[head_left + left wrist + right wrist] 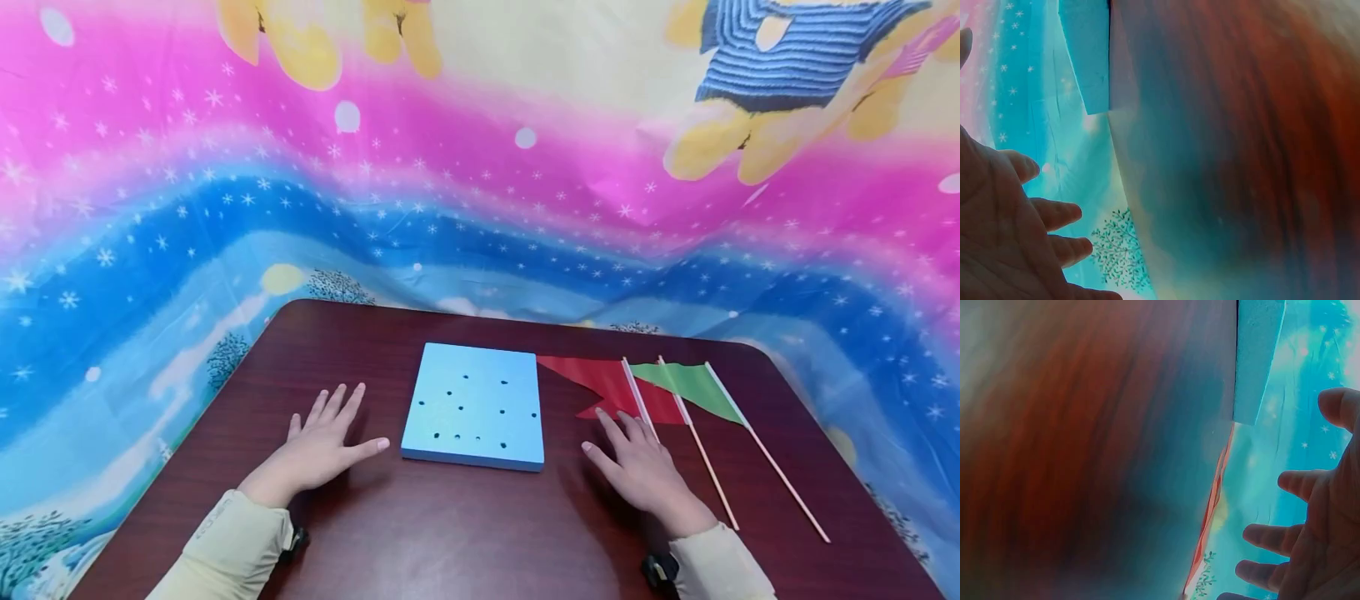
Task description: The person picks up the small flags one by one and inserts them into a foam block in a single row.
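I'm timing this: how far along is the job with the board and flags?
Apparently done: the board lies on the table, with red flags and a green flag to its right. In hand: nothing; the left hand and right hand are open. Remaining, probably: standing the flags in the board's holes, as none stands there.

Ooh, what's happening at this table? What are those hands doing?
A person has both hands out with fingers open, holding nothing. The left hand is on one side of a blue board with small holes, and the right hand is on the other, close to the red and green flags. The flags lie on the table with their sticks; none stands in the board.
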Demonstrator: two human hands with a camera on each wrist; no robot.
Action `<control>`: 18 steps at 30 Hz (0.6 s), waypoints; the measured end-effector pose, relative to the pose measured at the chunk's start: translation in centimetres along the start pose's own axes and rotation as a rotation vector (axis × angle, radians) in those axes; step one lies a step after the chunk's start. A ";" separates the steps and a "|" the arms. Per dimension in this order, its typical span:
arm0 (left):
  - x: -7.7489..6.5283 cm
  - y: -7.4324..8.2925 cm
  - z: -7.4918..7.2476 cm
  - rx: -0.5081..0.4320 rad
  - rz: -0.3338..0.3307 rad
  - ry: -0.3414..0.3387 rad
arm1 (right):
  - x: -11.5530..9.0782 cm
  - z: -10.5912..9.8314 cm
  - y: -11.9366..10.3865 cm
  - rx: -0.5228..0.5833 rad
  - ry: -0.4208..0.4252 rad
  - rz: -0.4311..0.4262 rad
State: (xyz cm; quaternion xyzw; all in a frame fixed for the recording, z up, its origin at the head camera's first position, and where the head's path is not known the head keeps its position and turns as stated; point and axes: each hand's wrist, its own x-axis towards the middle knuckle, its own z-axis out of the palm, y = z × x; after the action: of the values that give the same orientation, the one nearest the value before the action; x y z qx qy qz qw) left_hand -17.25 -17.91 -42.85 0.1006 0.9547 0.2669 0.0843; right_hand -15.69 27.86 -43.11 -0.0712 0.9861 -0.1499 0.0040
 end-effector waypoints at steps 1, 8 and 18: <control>0.0 0.1 0.0 -0.003 0.003 -0.001 | 0.0 -0.1 0.1 -0.001 -0.001 0.004; 0.5 0.7 0.5 -0.015 0.013 -0.022 | -0.2 -0.2 0.9 -0.026 0.023 0.001; 0.9 1.8 1.1 -0.037 0.031 -0.047 | -0.5 -0.5 1.8 -0.040 0.036 0.027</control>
State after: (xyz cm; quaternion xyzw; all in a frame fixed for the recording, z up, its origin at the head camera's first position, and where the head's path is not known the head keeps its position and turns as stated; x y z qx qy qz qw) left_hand -17.65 -15.65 -42.91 0.1198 0.9458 0.2832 0.1042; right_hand -15.47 29.79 -43.22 -0.0554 0.9897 -0.1314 -0.0129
